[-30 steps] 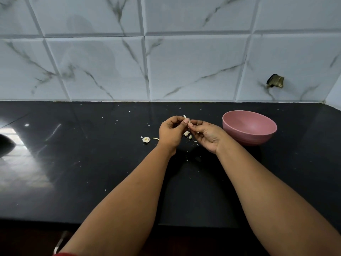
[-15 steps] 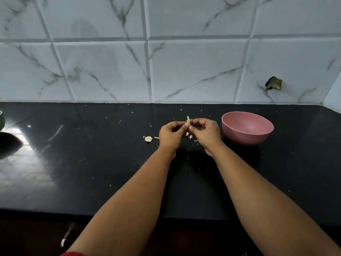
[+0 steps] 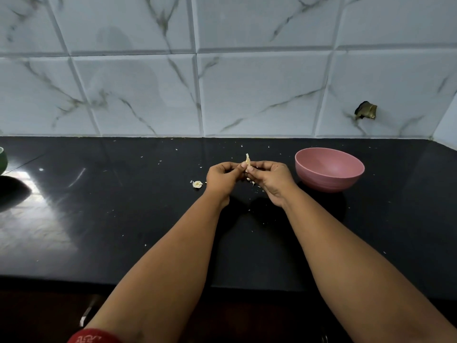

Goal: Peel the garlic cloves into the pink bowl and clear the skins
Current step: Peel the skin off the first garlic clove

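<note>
Head view. Both hands meet over the black tabletop (image 3: 148,206), fingertips touching. Left hand (image 3: 221,179): grip closed, fingers curled, thumb and forefinger pinching the garlic clove (image 3: 248,162). Right hand (image 3: 270,179): grip closed on the same clove from the other side. The clove's pale pointed tip sticks up above the two grips; the rest is hidden between the fingers.

Pink bowl (image 3: 329,169) stands upright on the tabletop just right of the right grip, not touching it; I cannot tell what lies inside. A pale garlic scrap (image 3: 197,184) lies on the tabletop just left of the left grip. Small skin flakes (image 3: 252,181) lie beneath and around both grips.

Marbled wall tiles (image 3: 247,95) behind. Dark green bowl edge (image 3: 3,159) far left of the grips.
</note>
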### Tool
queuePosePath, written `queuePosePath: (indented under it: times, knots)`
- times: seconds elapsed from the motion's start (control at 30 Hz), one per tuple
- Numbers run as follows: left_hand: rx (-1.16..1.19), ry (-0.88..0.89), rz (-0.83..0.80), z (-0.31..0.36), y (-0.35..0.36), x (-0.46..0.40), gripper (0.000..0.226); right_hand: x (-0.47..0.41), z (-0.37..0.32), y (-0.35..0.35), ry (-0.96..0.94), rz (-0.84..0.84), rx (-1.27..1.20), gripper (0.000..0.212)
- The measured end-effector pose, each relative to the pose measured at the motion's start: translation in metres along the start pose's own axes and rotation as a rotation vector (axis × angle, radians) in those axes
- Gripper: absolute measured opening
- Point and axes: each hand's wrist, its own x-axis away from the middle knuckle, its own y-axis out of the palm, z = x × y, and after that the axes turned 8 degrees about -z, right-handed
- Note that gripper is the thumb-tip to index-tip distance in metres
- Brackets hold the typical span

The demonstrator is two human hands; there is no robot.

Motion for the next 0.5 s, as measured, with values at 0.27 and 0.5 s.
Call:
queuePosePath:
  times: [0.27, 0.5]
  knots:
    - [-0.161, 0.072, 0.010, 0.0000, -0.0006, -0.0012, 0.012, -0.0038, -0.0011, -0.0008, -0.024, 0.049, 0.059, 0.011]
    - [-0.214, 0.127, -0.037, 0.0009, -0.0051, -0.0069, 0.008, -0.0037, -0.0039, -0.0024, -0.250, 0.108, 0.546, 0.014]
